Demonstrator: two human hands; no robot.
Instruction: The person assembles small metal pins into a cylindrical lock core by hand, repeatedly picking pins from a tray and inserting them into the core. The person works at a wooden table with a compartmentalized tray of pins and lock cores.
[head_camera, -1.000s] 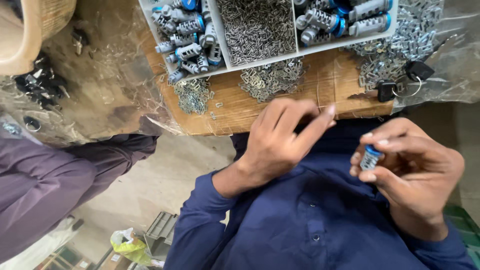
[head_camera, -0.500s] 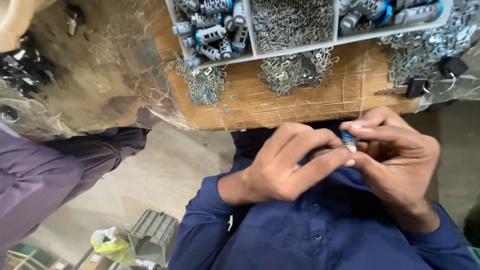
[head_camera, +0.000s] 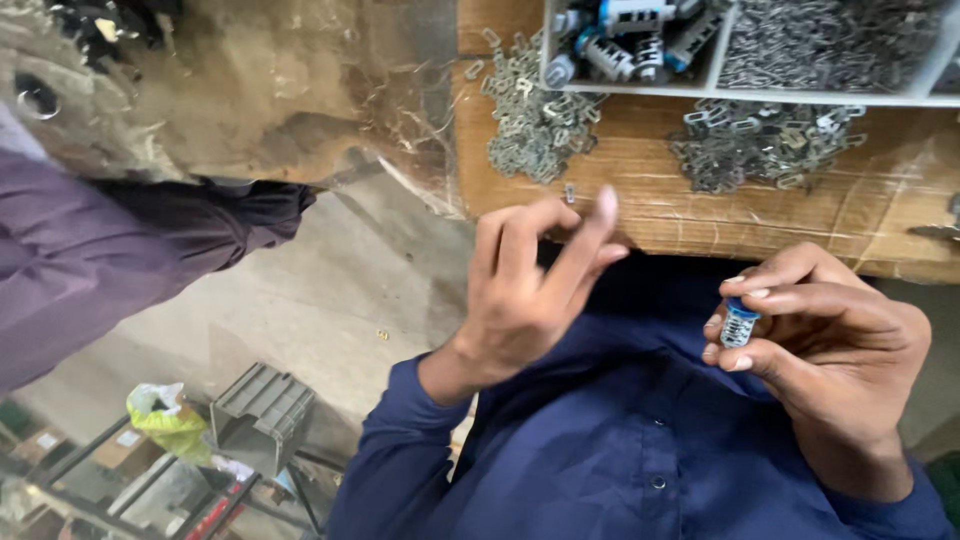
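The right hand (head_camera: 840, 350) pinches a small blue-capped cylinder wrapped in a metal spring (head_camera: 738, 324) between thumb and fingertips, cap up, just below the front edge of the wooden bench (head_camera: 640, 190), so its end faces the other hand. The left hand (head_camera: 530, 290) hovers beside it, holding nothing, fingers loosely curled with the forefinger raised toward the bench edge. On the bench lie two heaps of small grey metal clips (head_camera: 530, 120) within reach, below a white compartment tray (head_camera: 740, 90) of similar parts.

A divided tray (head_camera: 640, 88) sat on the counter (head_camera: 640, 205), two heaps of metal clips (head_camera: 530, 125) lying before it; a crate (head_camera: 262, 418) stood on the floor below, left.
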